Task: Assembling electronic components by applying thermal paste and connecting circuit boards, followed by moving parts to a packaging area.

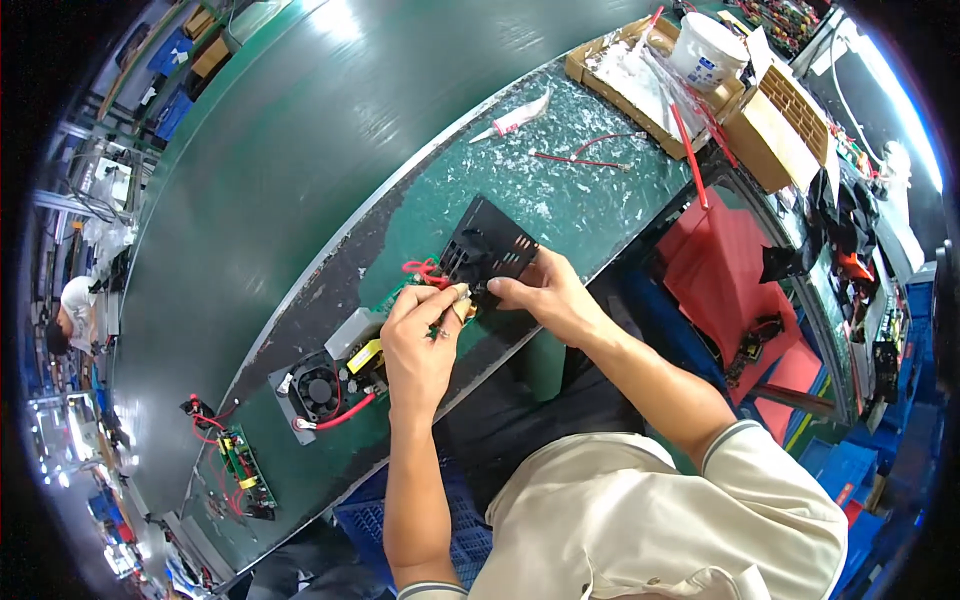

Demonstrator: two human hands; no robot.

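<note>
**Black slotted panel [492,238]: Position and Hand Contact**

The black slotted panel is located above the green workbench [610,205], tilted, at the upper end of a circuit assembly [352,333]. The panel's slots lie toward the right hand [553,292].

Right hand: pinches the panel at its right-hand edge and lower corner. The thumb lies on the near face; the other fingers are largely hidden behind the panel.

Left hand: [420,325] positioned over the upper part of the assembly, beside the panel's lower edge. Thumb and fingertips are drawn together. Whether they pinch a part cannot be told, as the hand covers the contact area.

Assembly: rests on the workbench and extends down and left from the hands. A black fan [317,388] is fitted at the lower-left end, with a yellow component [366,356] between the fan and the left hand. A thick red cable [347,411] runs beside the fan. Thin red wires [424,268] loop out just left of the panel.

Surroundings: a second circuit board [243,465] lies at lower left. A white tube [517,116] and a loose red lead [578,160] lie beyond the panel, near a cardboard tray [598,77].
</note>
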